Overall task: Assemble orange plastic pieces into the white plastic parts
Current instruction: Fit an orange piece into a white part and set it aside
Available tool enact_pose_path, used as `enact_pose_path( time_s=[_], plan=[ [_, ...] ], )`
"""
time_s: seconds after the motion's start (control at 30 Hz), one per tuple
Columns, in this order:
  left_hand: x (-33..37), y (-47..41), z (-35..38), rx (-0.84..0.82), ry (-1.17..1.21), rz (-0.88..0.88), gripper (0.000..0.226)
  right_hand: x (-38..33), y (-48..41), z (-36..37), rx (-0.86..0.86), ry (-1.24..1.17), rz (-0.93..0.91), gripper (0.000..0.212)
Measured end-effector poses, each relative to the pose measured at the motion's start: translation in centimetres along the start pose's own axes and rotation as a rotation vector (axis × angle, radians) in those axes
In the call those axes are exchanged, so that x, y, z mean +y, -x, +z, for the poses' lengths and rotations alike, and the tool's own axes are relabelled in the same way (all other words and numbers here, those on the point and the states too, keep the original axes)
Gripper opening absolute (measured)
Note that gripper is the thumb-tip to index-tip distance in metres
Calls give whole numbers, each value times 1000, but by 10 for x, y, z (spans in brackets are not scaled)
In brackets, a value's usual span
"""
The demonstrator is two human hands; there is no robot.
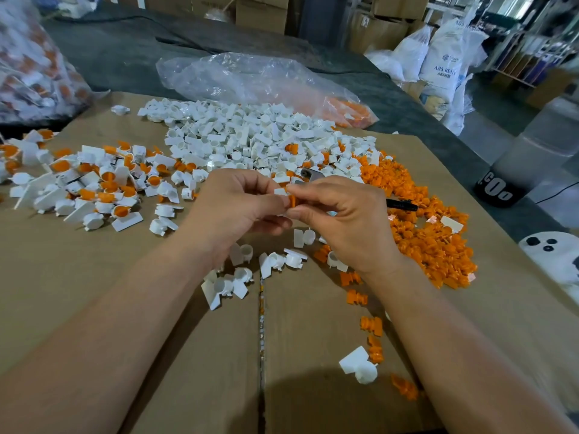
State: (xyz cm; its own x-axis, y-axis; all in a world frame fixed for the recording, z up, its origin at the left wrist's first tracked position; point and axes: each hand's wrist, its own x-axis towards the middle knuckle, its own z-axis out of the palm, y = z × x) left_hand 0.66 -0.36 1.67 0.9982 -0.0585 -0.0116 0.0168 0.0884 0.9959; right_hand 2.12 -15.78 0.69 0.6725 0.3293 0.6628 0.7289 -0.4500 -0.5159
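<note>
Both hands meet above the middle of the cardboard. My left hand [238, 205] pinches a small white plastic part [280, 191], of which only a corner shows between the fingers. My right hand [341, 214] pinches an orange plastic piece [292, 201] and holds it against the white part. A big heap of white parts [250, 136] lies behind the hands. A heap of orange pieces [435, 239] spreads to the right. Finished white parts with orange inserts [103, 183] lie at the left.
Loose white parts [241, 270] and single orange pieces [371, 325] lie near my wrists on the cardboard sheet [125, 308]. A clear plastic bag [250, 79] lies behind the heap, another bag of parts [28, 67] at far left. A black pen [402, 204] lies by my right hand.
</note>
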Motion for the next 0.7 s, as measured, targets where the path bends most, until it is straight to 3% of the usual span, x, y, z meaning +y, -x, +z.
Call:
enact_pose_path(
  time_s=[0.7],
  plan=[
    [1, 0, 0, 17, -24, 40, 10, 0, 0, -5, -74, -193, 177, 42]
  ],
)
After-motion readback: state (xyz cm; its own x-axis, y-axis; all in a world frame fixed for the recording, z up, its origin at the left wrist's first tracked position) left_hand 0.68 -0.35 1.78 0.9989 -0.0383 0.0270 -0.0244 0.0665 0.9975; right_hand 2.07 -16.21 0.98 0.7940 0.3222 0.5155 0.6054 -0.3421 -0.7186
